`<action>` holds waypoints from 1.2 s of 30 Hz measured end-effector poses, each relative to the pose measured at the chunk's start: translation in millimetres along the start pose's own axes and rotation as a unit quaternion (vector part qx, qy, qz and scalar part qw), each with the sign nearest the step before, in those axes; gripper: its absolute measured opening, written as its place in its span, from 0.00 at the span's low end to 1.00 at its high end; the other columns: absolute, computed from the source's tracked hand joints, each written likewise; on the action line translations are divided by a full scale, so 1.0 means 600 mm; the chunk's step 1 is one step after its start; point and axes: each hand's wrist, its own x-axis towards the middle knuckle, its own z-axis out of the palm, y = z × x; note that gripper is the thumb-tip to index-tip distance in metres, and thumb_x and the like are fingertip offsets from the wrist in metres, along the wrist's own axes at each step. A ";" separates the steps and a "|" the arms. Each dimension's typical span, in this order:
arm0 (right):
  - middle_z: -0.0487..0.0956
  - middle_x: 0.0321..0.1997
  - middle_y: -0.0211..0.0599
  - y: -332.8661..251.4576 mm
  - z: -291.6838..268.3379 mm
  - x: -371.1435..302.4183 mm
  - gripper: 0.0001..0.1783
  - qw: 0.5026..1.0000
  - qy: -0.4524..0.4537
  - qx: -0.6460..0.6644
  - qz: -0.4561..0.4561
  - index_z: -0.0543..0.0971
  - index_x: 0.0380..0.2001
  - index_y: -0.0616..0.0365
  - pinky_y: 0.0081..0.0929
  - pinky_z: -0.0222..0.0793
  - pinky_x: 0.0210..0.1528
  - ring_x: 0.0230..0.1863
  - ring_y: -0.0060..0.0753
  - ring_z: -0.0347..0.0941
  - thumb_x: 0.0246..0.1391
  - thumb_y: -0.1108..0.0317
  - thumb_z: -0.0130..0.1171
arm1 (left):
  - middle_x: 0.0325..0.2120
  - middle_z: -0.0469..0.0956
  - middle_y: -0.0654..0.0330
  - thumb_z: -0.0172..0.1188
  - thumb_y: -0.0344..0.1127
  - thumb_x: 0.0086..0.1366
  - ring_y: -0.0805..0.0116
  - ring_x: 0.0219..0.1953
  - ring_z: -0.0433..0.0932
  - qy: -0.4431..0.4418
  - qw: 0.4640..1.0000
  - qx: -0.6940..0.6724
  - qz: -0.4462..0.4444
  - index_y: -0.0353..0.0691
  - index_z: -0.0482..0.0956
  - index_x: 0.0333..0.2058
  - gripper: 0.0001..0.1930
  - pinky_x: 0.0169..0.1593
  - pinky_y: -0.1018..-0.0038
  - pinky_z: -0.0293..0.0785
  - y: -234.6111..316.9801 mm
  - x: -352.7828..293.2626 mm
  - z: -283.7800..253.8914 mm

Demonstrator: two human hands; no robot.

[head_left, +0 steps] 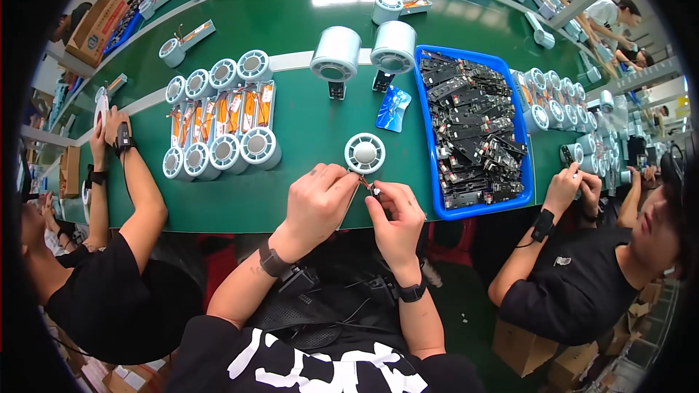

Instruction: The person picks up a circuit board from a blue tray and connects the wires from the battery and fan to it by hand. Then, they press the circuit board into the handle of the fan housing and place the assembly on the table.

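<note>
A light-blue handheld fan unit [365, 153], its round grille facing up, lies on the green table just in front of me. Thin reddish wires [364, 181] run out below it, between my hands. My left hand [318, 196] is closed, thumb and forefinger pinching the wires beside the fan head. Close by, my right hand [397, 218] is closed in a pinch on a small dark piece [375, 191] at the wire ends; the fingers partly hide it, so its exact kind cannot be told. The fan's handle is mostly hidden under my left hand.
To the right, a blue tray [431, 138] holds many black circuit-board strips [470, 127]. Left stand rows of fan units [226, 149] with orange cells exposed. Ahead are two fan heads [336, 53] and a blue card [393, 109]. Co-workers' arms [142, 189] reach in on both sides.
</note>
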 end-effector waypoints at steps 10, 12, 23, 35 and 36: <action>0.81 0.41 0.41 -0.040 0.009 0.003 0.17 0.977 0.019 -0.175 -0.124 0.83 0.44 0.62 0.27 0.78 0.38 0.36 0.35 0.81 0.49 0.79 0.70 | 0.26 0.78 0.57 0.69 0.25 0.55 0.62 0.24 0.78 -0.009 0.971 -0.168 -0.171 0.37 0.85 0.34 0.07 0.28 0.72 0.75 -0.005 -0.006 0.001; 0.81 0.41 0.42 -0.044 0.010 0.005 0.17 0.971 0.020 -0.192 -0.142 0.83 0.44 0.62 0.28 0.78 0.38 0.36 0.37 0.81 0.49 0.79 0.70 | 0.26 0.78 0.57 0.69 0.25 0.56 0.63 0.23 0.79 -0.004 0.976 -0.150 -0.156 0.36 0.85 0.34 0.06 0.28 0.72 0.75 -0.007 -0.009 0.000; 0.84 0.42 0.46 -0.046 0.008 0.021 0.15 0.960 -0.014 -0.225 -0.165 0.83 0.43 0.63 0.33 0.79 0.40 0.40 0.44 0.82 0.48 0.79 0.70 | 0.23 0.77 0.58 0.68 0.24 0.56 0.64 0.20 0.75 -0.017 0.974 -0.178 -0.143 0.35 0.84 0.35 0.07 0.24 0.71 0.71 -0.016 -0.002 -0.003; 0.84 0.40 0.47 -0.048 0.012 0.024 0.14 0.968 -0.007 -0.211 -0.139 0.83 0.41 0.65 0.31 0.79 0.37 0.37 0.43 0.83 0.49 0.78 0.69 | 0.21 0.73 0.61 0.67 0.28 0.56 0.66 0.20 0.75 -0.081 0.996 0.027 0.009 0.38 0.83 0.44 0.15 0.24 0.70 0.70 -0.005 -0.028 -0.037; 0.84 0.40 0.47 -0.048 0.014 0.023 0.14 0.968 -0.008 -0.209 -0.138 0.83 0.41 0.65 0.31 0.79 0.37 0.37 0.43 0.83 0.49 0.78 0.69 | 0.21 0.73 0.61 0.67 0.28 0.56 0.66 0.20 0.75 -0.082 0.996 0.028 0.008 0.38 0.83 0.44 0.15 0.24 0.70 0.70 -0.005 -0.026 -0.038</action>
